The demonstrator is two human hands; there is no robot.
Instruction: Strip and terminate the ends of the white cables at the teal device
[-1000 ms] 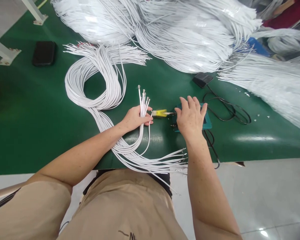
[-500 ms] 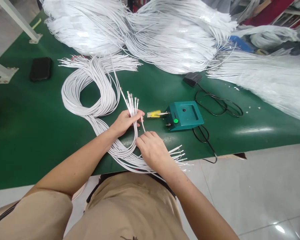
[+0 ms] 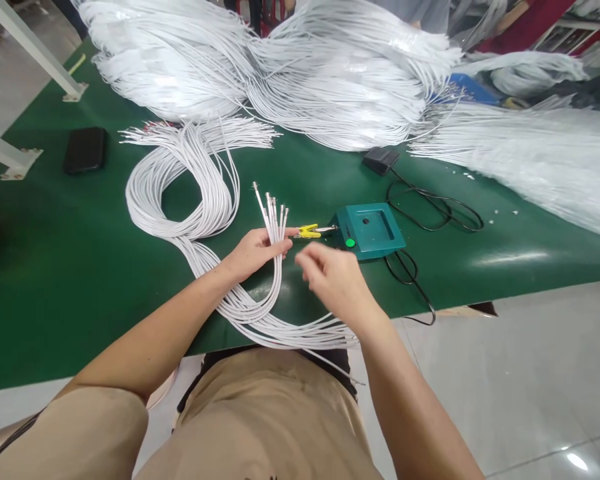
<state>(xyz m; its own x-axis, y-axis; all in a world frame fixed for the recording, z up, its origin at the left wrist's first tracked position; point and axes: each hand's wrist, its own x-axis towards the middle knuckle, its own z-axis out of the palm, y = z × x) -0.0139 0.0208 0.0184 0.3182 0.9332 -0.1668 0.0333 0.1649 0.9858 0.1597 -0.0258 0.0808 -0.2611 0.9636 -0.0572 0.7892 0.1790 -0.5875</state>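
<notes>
Head view — one teal box (image 3: 380, 233), one yellow clip (image 3: 309, 231), white cables (image 3: 277, 277) past counting.
Left hand (image 3: 258, 253) has a bunch pinched over the green table (image 3: 485, 263), right hand (image 3: 337, 277) curled near the clip — can't tell if it's gripping anything. Pale tiled floor (image 3: 505, 380) below.

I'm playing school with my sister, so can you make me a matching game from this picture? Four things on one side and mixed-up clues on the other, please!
Things:
1. Left hand
2. Teal box
3. Yellow piece
4. Black case

Clues:
A. Lies near the white metal legs
B. Has its fingers around white wires
C. Sits between the left hand and the teal box
D. Has a round, bright green button

Right pairs: 1-B, 2-D, 3-C, 4-A
</notes>
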